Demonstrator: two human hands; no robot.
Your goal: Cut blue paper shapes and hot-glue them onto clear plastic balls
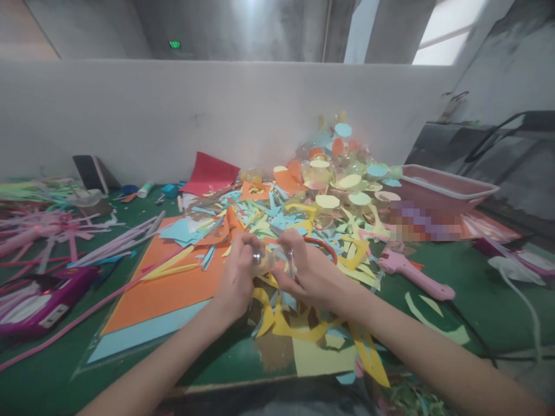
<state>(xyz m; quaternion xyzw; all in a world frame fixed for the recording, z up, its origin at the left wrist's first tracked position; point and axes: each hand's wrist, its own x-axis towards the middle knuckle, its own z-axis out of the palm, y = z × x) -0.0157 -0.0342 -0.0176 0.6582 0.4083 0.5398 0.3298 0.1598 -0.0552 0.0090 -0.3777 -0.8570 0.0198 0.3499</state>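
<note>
Above the paper scraps, a small clear plastic piece (262,261), shaped like a little cup or bottle part, is held between my hands. My left hand (237,271) closes its fingers around the left side. On the other side my right hand (306,268) pinches it with thumb and fingers. A red scissor handle (328,247) curves out behind my right hand; I cannot tell whether the hand touches it. Yellow paper offcuts (299,329) lie below the hands. Left of them, orange paper sheets (167,289) rest on a light blue sheet (147,332).
Clear cups topped with coloured paper discs (327,201) are heaped at the back. A pink glue gun (416,274) with a black cord lies right, before a pink basin (451,188). Pink strips and a purple device (52,300) are left. A white partition (151,115) stands behind.
</note>
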